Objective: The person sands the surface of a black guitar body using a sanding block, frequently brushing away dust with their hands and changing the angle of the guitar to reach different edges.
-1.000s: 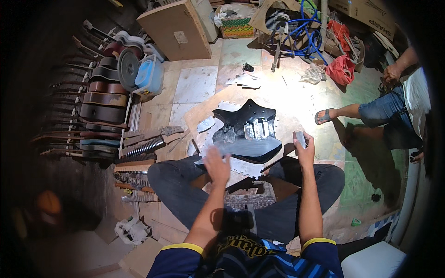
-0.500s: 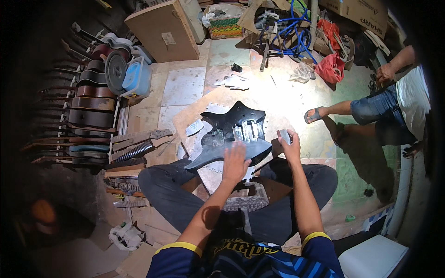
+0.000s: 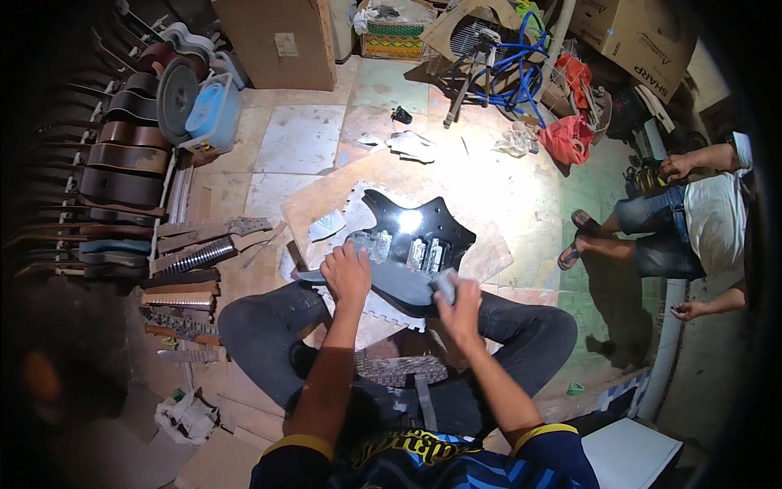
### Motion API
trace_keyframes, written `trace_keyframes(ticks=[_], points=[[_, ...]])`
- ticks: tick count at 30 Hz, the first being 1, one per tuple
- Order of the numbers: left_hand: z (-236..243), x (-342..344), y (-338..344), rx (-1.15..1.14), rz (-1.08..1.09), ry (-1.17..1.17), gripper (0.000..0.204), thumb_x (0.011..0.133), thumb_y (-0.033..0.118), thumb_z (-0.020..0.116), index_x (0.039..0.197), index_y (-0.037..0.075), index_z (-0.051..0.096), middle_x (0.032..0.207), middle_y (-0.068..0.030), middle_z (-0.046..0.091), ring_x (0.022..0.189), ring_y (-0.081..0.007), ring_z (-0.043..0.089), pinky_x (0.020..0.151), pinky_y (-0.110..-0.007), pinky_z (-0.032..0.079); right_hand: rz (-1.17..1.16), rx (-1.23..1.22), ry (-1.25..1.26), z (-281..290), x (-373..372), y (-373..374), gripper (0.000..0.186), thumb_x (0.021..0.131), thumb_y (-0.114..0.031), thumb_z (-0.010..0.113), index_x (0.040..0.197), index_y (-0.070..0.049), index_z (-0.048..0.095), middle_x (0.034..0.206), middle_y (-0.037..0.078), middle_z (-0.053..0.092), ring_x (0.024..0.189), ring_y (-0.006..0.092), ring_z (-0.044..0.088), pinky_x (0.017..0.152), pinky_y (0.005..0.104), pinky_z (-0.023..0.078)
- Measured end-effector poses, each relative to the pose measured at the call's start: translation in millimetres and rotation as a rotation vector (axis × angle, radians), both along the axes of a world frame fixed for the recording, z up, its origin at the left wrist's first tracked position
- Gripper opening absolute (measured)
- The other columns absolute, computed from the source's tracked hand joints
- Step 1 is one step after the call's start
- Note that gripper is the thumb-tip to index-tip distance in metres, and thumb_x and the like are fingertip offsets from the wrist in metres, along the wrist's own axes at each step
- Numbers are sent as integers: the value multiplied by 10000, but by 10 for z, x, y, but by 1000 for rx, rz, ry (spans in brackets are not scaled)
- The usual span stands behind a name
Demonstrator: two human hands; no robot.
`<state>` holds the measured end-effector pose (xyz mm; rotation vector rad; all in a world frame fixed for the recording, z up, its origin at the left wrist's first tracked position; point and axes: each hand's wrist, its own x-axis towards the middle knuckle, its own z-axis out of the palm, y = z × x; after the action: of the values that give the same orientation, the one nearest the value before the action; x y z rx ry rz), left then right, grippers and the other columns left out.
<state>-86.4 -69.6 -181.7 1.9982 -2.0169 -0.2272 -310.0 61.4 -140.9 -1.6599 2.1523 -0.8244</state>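
A black electric guitar body (image 3: pixel 419 224), with a glossy upper part and a dull grey sanded lower part, lies in front of my crossed legs. Several cavities are cut into its middle. My left hand (image 3: pixel 346 273) rests flat on the left side of the body, fingers spread, holding nothing. At the lower right edge, my right hand (image 3: pixel 461 310) grips a grey sanding block (image 3: pixel 444 285) against the dull surface. Under the body lies a pale foam mat (image 3: pixel 322 247) with toothed edges, on a larger brown board (image 3: pixel 297 204).
Several guitar bodies (image 3: pixel 122 159) hang in a rack at the left, near guitar necks (image 3: pixel 195 259) on the floor. A person (image 3: pixel 660 220) stands at the right. Blue hose (image 3: pixel 521 81), a red bag (image 3: pixel 566 138) and a cardboard box (image 3: pixel 635 41) lie at the far right.
My right hand has brought the sanding block from beside the guitar body down onto its lower right. My left hand has slid left along the body, which has turned slightly.
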Motion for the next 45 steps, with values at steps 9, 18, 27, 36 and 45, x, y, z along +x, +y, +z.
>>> trace_keyframes(ticks=[9,18,27,36,45], points=[[37,-243,-303,133,61,8,358,959,316,589,1240,99,641,1171,-118,622,1111,-332,582,927,-487,453,384,-4,200,-125,423,-388,480,844,-137,733,1311,-223,663,1224,218,582,1106,413,546,897,521,419],[201,-259,-393,243,114,42,330,934,246,584,1229,115,652,1178,-98,604,1124,-322,556,913,-467,453,338,4,147,-185,546,-573,499,786,-113,734,1269,-230,687,1188,255,571,1142,414,534,917,536,395],[137,-337,-359,214,103,85,328,926,259,602,1214,108,639,1179,-106,598,1136,-321,553,916,-464,456,166,-47,235,3,269,-1758,417,842,-88,714,1252,-127,654,1209,225,577,1088,411,536,874,533,396],[182,-256,-385,197,104,80,331,930,215,597,1236,101,647,1158,-109,600,1123,-331,559,916,-461,471,256,31,255,-70,363,-1586,437,840,-157,749,1267,-183,658,1257,225,554,1127,414,515,909,532,396],[147,-299,-372,191,123,64,317,898,232,635,1197,125,646,1137,-98,602,1128,-316,563,904,-459,484,380,75,158,-95,477,-716,448,803,-133,752,1227,-268,703,1256,229,553,1192,415,516,961,547,390]])
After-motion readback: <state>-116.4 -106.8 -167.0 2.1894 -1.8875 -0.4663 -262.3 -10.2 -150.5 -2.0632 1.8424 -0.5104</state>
